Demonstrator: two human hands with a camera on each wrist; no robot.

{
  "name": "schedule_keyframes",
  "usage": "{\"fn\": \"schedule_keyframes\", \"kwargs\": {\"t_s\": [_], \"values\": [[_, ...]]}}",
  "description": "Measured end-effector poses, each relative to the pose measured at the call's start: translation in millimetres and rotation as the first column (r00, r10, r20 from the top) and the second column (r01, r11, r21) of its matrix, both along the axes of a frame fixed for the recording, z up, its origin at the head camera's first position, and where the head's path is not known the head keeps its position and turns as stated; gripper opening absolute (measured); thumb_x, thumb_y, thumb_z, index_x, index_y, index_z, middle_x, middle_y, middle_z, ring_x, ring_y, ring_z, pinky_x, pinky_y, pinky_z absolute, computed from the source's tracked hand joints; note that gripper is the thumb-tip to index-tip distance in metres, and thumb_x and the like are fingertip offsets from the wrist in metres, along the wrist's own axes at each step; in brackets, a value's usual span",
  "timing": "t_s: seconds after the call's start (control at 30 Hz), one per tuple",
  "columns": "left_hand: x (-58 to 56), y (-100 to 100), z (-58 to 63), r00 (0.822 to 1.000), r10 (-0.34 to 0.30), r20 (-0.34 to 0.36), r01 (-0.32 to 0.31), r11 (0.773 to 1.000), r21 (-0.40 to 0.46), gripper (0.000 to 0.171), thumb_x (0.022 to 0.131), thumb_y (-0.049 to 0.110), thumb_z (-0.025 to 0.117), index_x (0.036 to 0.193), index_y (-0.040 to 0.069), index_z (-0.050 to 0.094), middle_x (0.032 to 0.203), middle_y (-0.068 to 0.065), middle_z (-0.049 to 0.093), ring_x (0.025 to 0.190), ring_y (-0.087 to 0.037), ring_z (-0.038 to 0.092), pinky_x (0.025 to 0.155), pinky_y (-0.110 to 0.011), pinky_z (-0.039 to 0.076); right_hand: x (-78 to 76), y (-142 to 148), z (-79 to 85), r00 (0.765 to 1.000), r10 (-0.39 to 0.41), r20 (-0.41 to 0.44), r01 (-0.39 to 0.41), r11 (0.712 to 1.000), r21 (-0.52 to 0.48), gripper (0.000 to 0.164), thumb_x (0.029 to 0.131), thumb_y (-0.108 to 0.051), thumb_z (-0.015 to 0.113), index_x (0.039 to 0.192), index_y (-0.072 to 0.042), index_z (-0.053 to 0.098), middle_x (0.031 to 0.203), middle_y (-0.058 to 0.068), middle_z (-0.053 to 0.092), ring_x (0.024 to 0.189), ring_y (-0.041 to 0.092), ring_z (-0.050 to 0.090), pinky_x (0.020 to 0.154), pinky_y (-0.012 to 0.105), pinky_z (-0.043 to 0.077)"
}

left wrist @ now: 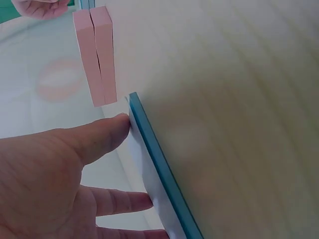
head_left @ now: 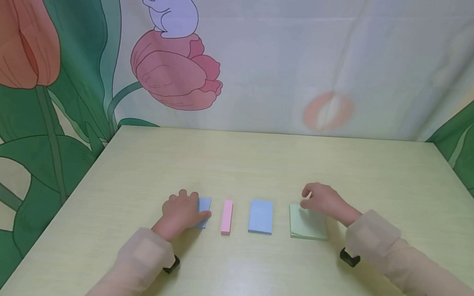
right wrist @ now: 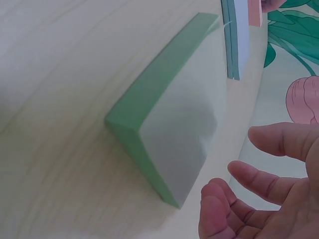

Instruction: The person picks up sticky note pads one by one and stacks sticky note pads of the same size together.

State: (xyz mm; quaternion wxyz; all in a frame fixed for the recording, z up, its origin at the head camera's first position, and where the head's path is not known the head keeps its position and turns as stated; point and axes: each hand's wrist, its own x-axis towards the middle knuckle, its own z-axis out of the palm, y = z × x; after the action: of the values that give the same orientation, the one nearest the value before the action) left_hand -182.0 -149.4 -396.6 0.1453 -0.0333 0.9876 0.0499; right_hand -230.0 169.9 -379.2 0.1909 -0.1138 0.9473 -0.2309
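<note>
My left hand (head_left: 180,212) lies over the leftmost blue sticky-note pad (head_left: 204,206) and covers most of it. In the left wrist view, its thumb and fingers reach out straight, their tips at the top face of that thin pad (left wrist: 162,167). Above the far edge of a pale green sticky-note pad (head_left: 308,224) is my right hand (head_left: 326,201), fingers loosely bent. The right wrist view shows nothing between the fingers of the right hand (right wrist: 271,194), beside the green pad (right wrist: 179,119); one corner of its top sheet lifts slightly.
Between the hands, a narrow pink pad (head_left: 226,217) and another blue pad (head_left: 261,217) form a row with the others. From the left wrist, the pink one appears as two blocks (left wrist: 95,59) side by side. A printed curtain (head_left: 267,67) hangs behind the table's far edge.
</note>
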Motion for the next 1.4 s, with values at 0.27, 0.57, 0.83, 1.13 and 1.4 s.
{"fn": "schedule_keyframes", "kwargs": {"t_s": [0.27, 0.57, 0.83, 1.13, 1.4], "values": [[-3.4, 1.5, 1.3, 1.0, 0.003, 0.011, -0.002, 1.0, -0.015, 0.062, 0.077, 0.049, 0.059, 0.118, 0.004, 0.048, 0.098, -0.016, 0.05, 0.082, -0.031, 0.05, 0.063, -0.038, 0.044, -1.4, 10.1, -3.1, 1.0, 0.007, -0.008, -0.006, 0.998, 0.055, 0.023, 0.079, -0.016, 0.057, 0.096, -0.001, 0.056, 0.091, 0.011, 0.058, 0.077, 0.021, 0.049, 0.065, 0.029, 0.04], [-6.3, 2.8, 1.0, 1.0, 0.003, 0.002, -0.003, 1.0, -0.007, 0.06, 0.076, 0.05, 0.06, 0.113, 0.003, 0.05, 0.094, -0.015, 0.051, 0.077, -0.027, 0.05, 0.06, -0.036, 0.043, -2.9, 19.2, -8.4, 1.0, -0.005, 0.015, 0.004, 0.997, 0.079, 0.013, 0.08, -0.013, 0.058, 0.088, -0.002, 0.058, 0.094, 0.011, 0.058, 0.077, 0.021, 0.048, 0.063, 0.028, 0.039], [-8.3, 4.4, 1.7, 1.0, 0.009, 0.014, -0.009, 1.0, -0.01, 0.058, 0.077, 0.047, 0.06, 0.113, 0.002, 0.05, 0.095, -0.016, 0.051, 0.078, -0.025, 0.049, 0.06, -0.035, 0.043, -5.1, 22.8, -15.4, 0.999, -0.005, 0.037, 0.002, 0.997, 0.079, 0.01, 0.079, -0.012, 0.059, 0.086, -0.004, 0.06, 0.091, 0.01, 0.058, 0.077, 0.02, 0.048, 0.064, 0.028, 0.039], [-9.7, 6.6, 2.6, 1.0, 0.014, 0.013, -0.013, 1.0, -0.023, 0.053, 0.075, 0.042, 0.056, 0.108, 0.002, 0.049, 0.092, -0.015, 0.048, 0.072, -0.023, 0.047, 0.057, -0.033, 0.042, -5.9, 23.1, -17.2, 0.998, -0.021, 0.051, 0.018, 0.998, 0.057, 0.006, 0.079, -0.009, 0.058, 0.08, -0.004, 0.06, 0.08, 0.006, 0.055, 0.064, 0.016, 0.045, 0.054, 0.024, 0.037], [-12.3, 7.2, 0.4, 1.0, 0.03, 0.007, -0.03, 0.999, -0.02, 0.053, 0.072, 0.044, 0.056, 0.104, 0.003, 0.049, 0.091, -0.016, 0.046, 0.071, -0.025, 0.046, 0.056, -0.032, 0.04, -5.9, 23.3, -17.8, 0.996, -0.036, 0.076, 0.031, 0.998, 0.055, 0.006, 0.08, -0.01, 0.059, 0.08, -0.005, 0.059, 0.074, 0.004, 0.053, 0.057, 0.013, 0.043, 0.049, 0.022, 0.037]]}}
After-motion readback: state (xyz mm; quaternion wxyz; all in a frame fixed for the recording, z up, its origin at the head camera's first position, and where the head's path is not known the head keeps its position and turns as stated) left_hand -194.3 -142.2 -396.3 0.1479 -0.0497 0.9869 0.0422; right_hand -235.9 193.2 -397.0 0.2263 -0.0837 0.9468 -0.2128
